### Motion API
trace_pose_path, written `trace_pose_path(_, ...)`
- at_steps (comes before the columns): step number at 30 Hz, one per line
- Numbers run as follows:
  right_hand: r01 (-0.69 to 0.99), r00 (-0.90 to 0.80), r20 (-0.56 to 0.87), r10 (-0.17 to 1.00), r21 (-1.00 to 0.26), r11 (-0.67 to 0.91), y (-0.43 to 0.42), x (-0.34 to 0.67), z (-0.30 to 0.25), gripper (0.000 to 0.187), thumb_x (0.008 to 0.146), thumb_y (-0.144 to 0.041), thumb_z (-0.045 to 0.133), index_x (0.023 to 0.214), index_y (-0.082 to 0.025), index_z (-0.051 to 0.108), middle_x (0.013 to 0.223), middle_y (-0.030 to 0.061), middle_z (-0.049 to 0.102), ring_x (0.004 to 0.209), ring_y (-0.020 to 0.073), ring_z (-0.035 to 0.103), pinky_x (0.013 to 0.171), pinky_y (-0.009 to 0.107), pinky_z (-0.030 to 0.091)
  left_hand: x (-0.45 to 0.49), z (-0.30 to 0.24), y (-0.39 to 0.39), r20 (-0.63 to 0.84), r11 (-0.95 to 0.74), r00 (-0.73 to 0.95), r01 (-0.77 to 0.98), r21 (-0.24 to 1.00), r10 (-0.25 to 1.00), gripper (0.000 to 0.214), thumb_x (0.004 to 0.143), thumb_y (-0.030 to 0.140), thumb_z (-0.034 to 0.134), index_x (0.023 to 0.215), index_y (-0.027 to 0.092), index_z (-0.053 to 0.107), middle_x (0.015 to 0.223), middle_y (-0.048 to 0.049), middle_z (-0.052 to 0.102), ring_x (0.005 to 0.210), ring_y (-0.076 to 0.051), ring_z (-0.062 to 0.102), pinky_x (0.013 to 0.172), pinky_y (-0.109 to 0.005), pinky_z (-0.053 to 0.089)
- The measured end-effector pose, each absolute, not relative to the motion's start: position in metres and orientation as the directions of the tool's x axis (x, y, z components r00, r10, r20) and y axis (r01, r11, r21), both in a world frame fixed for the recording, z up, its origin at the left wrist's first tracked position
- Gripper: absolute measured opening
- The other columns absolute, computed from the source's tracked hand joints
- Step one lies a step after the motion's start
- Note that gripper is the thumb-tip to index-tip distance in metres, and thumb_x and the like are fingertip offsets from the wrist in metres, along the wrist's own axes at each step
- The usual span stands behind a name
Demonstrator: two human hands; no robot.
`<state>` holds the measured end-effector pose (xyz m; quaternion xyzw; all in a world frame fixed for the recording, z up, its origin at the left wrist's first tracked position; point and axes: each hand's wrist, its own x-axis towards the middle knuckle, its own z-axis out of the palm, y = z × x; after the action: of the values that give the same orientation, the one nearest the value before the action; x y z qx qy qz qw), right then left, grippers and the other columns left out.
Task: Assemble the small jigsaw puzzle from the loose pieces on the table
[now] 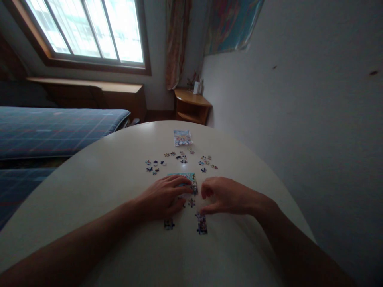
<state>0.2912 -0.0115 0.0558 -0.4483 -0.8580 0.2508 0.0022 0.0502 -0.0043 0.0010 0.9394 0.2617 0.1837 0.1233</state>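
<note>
A partly joined jigsaw puzzle (194,179) with a light blue upper edge lies on the round table. My left hand (167,195) rests over it with the fingers stretched out, hiding much of its left and middle. My right hand (223,195) is just to the right, fingers curled and thumb apart, with nothing visible between them. Its thumb tip is at the top of a short joined strip of puzzle pieces (202,224); I cannot tell if it touches. A loose puzzle piece (192,202) lies between the hands. Another edge piece (169,224) sits below my left hand.
Loose pieces lie in groups at the left (155,170), middle (182,156) and right (206,162) beyond the puzzle. A printed packet (182,138) lies farther back on the white table (119,159). A bed (60,131) stands left, and a wall (299,119) runs along the right.
</note>
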Motion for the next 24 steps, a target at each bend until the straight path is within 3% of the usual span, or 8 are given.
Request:
trace_pose_path(6,0.785,-0.599,-0.308,0.739,-0.41,0.465,-0.019,0.284,0.063,0.038,0.066,-0.051,0.082,0.081,-0.019,0.066,0.077,-0.0003,0.065,0.068,0.0141,0.054,0.059,0.024,0.033,0.051,-0.001,-0.003,0.277,-0.829,0.794,0.447,0.336,0.541,0.037,0.087,0.027,0.057,0.125,0.027,0.057,0.134,-0.006,0.055,0.124,-0.027,0.052,0.104,-0.049,0.045)
trace_pose_path(15,0.743,-0.63,-0.253,0.734,-0.47,0.476,-0.014,0.285,0.057,0.034,0.072,-0.049,0.078,0.086,-0.02,0.066,0.074,-0.0013,0.064,0.064,0.0125,0.053,0.056,0.023,0.033,0.051,0.0,-0.002,0.309,-0.819,0.779,0.419,0.393,0.546,0.041,0.085,0.02,0.057,0.126,0.025,0.058,0.133,-0.0081,0.057,0.125,-0.027,0.052,0.106,-0.049,0.043)
trace_pose_path(20,0.733,-0.618,-0.167,0.768,-0.475,0.487,-0.014,0.28,0.053,0.02,0.078,-0.035,0.075,0.089,-0.02,0.067,0.073,-0.0022,0.062,0.062,0.0106,0.052,0.056,0.023,0.032,0.05,-0.003,0.004,0.416,-0.768,0.666,0.405,0.496,0.62,0.033,0.082,0.006,0.048,0.106,0.021,0.063,0.119,-0.0079,0.064,0.111,-0.021,0.059,0.098,-0.041,0.048)
trace_pose_path(24,0.703,-0.65,-0.118,0.751,-0.468,0.535,-0.013,0.277,0.046,0.016,0.081,-0.03,0.072,0.094,-0.022,0.068,0.076,-0.0021,0.063,0.065,0.0113,0.054,0.059,0.023,0.034,0.048,-0.004,0.005,0.436,-0.755,0.632,0.414,0.509,0.64,0.024,0.079,0.007,0.051,0.095,0.02,0.062,0.113,-0.0067,0.065,0.107,-0.022,0.059,0.095,-0.04,0.048)
